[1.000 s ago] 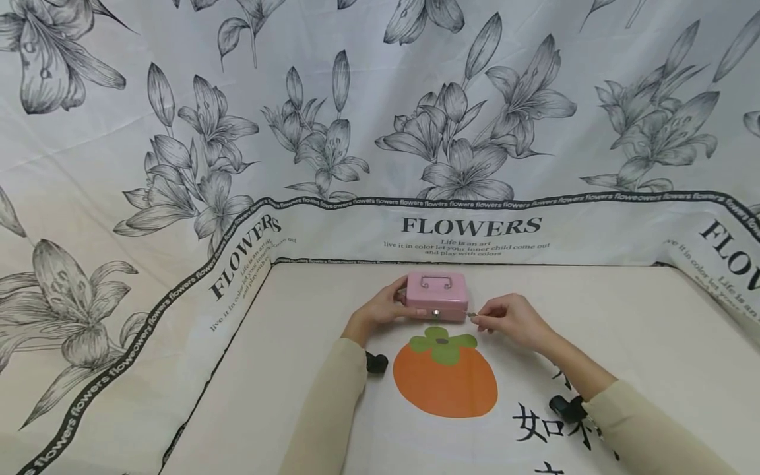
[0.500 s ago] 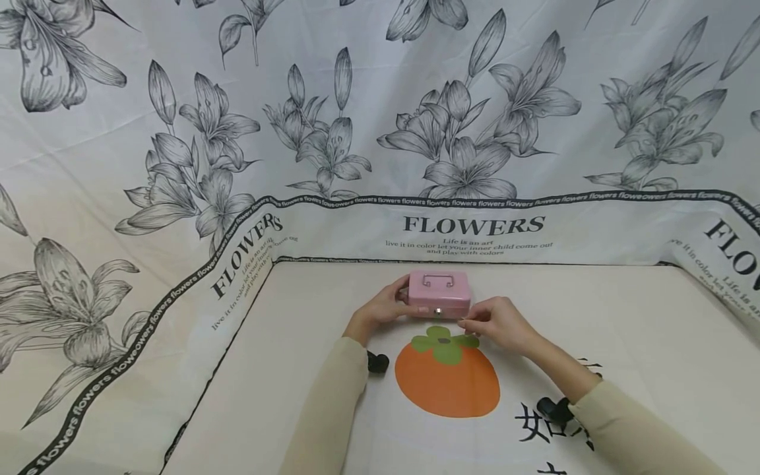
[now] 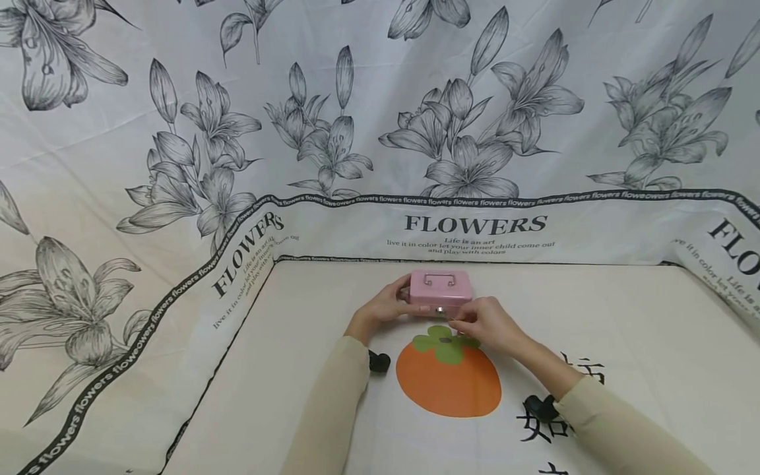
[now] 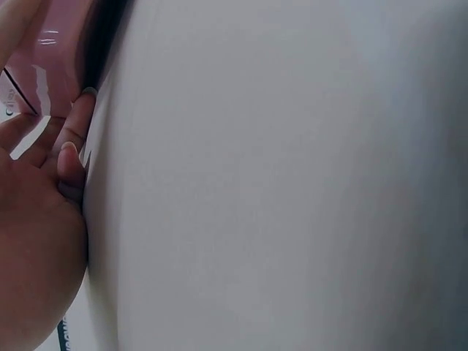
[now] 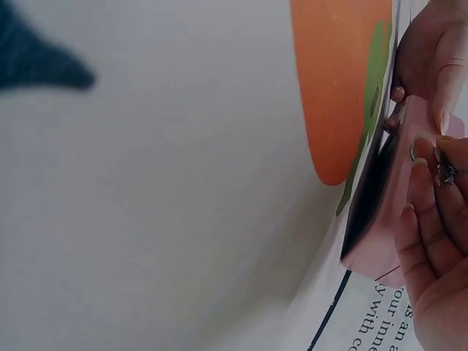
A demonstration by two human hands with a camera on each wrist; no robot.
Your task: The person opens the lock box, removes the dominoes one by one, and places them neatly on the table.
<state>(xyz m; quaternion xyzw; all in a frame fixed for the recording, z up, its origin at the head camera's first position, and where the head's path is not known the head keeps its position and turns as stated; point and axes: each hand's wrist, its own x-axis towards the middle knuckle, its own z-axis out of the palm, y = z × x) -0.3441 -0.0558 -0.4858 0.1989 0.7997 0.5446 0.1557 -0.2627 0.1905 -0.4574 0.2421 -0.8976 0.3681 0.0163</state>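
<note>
The pink box (image 3: 441,285) was gripped at its left side by the curled left hand (image 3: 384,305), near the back edge of the table (image 3: 582,303). By the lock (image 3: 440,310), a small metal piece (image 5: 444,174), probably a key, was pinched by the right hand (image 3: 489,323), nearly closed on it. It could be dropped if pinched too loosely; the box could be twisted if pushed harder than it was held.
</note>
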